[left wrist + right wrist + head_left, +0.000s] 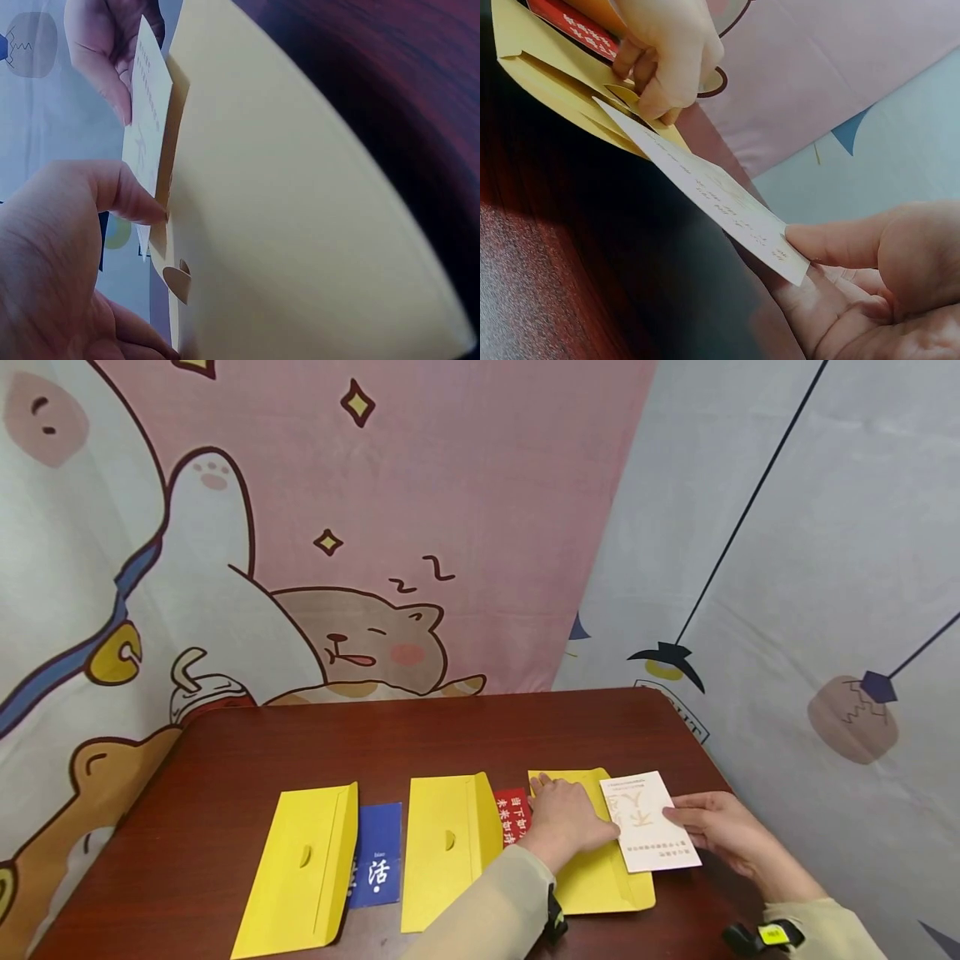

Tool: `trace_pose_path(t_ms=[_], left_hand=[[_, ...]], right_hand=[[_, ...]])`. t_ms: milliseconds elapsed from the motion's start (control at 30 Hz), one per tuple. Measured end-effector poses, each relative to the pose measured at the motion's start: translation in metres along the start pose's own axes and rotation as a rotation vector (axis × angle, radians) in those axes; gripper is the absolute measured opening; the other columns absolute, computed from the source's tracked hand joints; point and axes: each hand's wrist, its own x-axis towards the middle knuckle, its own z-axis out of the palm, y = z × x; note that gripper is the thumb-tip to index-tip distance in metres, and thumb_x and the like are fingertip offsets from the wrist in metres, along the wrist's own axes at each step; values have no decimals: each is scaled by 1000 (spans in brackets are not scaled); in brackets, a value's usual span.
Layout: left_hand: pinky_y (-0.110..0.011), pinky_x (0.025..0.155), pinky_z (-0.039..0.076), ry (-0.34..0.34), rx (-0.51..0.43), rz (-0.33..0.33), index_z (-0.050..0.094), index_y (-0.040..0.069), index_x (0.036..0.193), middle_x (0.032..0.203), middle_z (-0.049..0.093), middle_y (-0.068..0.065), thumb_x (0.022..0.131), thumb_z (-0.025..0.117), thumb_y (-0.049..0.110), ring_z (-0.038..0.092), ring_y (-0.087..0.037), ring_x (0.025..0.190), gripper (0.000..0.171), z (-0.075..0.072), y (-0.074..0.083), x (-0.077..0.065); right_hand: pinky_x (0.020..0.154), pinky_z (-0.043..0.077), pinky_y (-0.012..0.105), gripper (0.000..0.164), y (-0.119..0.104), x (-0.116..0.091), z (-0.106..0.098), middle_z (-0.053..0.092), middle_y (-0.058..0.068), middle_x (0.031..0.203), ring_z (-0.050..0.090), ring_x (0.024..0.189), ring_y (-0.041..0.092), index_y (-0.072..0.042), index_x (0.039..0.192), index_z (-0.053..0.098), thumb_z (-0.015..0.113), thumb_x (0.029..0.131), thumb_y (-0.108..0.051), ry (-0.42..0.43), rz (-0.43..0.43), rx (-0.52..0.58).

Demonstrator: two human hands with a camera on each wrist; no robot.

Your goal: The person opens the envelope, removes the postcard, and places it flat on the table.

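My right hand (726, 828) pinches a white card (651, 837) with gold characters by its right edge. The card is tilted, its left end overlapping the opening of the rightmost yellow envelope (600, 887). My left hand (567, 820) grips this envelope, its thumb (139, 196) at the opening, close to the card's edge. In the right wrist view, the left hand's fingers (656, 94) curl over the envelope beside its half-round notch. Part of the envelope is hidden under the left hand and sleeve.
Left of the hands lie a red card (512, 810), a middle yellow envelope (442, 843), a blue card (381, 847) and a left yellow envelope (292, 868). All rest on a dark red-brown table (420, 735). Printed cloth (525, 527) hangs behind it.
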Motion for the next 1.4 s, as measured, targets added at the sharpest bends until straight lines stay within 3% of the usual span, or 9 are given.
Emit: trace_pose_path(t_ms=[167,433,600,767,1000,1133,1400], left_hand=[[-53,110,47,6,-1,3,76,10,125,143,65,-10,80,64,77,48,-38,144,81,1,0,1],[-54,116,40,10,-2,15,77,9,100,132,70,-10,80,65,74,51,-39,141,69,3,-1,3],[-54,115,41,5,-23,17,76,9,101,136,68,-10,80,65,75,48,-40,144,70,3,-2,3],[-54,117,38,1,-23,26,74,10,90,137,68,-11,81,64,76,47,-40,145,67,1,-2,2],[-53,111,46,5,-20,11,78,10,106,143,64,-12,81,64,78,47,-40,145,74,2,-3,2],[-53,108,49,7,-22,1,77,9,118,146,63,-13,80,65,78,47,-40,145,79,3,-3,3],[-54,114,43,-6,-19,19,77,9,113,145,64,-12,81,66,75,46,-41,146,74,4,-2,3]], right_hand=[[75,64,41,60,-2,-3,-5,76,17,104,77,87,25,31,141,35,65,104,-6,6,1,11],[75,64,40,66,-4,-7,-17,75,15,103,77,86,22,31,144,27,64,105,-6,18,-22,16],[75,64,39,68,0,-7,-27,75,11,102,76,85,20,32,145,22,63,105,-5,17,-25,35],[76,64,39,70,3,-6,-38,75,9,101,76,85,19,32,146,19,62,106,-6,34,-13,41],[76,63,38,69,9,-3,-48,75,9,101,76,85,19,32,146,21,62,106,-6,53,11,21],[75,63,37,68,17,1,-48,75,9,101,76,85,19,33,143,26,65,105,-9,67,23,-39],[68,62,37,59,19,3,-40,74,12,94,72,79,21,29,130,49,73,100,-15,189,30,-274]])
